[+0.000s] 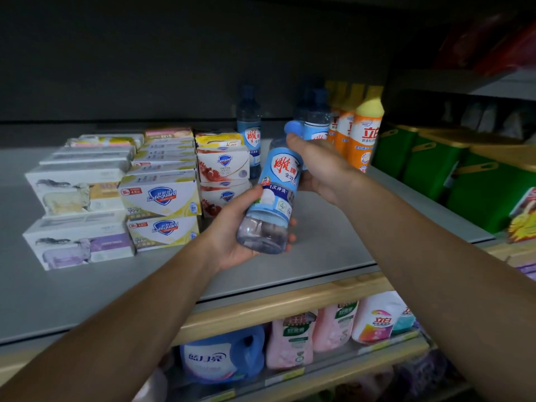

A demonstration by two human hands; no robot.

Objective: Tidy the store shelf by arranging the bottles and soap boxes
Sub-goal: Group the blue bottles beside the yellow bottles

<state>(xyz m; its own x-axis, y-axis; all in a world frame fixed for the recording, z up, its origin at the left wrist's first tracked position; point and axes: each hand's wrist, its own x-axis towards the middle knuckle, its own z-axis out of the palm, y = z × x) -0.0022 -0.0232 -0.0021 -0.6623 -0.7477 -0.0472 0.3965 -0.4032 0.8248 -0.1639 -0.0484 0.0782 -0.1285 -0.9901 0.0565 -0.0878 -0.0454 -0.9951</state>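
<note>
A clear bottle with a blue label and blue cap (274,195) is tilted above the grey shelf (319,250), held in both hands. My left hand (232,236) grips its lower body from the left. My right hand (322,166) curls round its neck and upper part from the right. Two more blue-labelled bottles (249,132) stand upright at the back, next to orange bottles with yellow caps (364,132). Stacked soap boxes (162,198) fill the shelf's left side.
Green tubs with tan lids (464,175) sit on the neighbouring shelf to the right. Below the wooden shelf edge (275,306), blue, pink and white detergent bottles (290,340) stand in a row. A dark panel backs the shelf.
</note>
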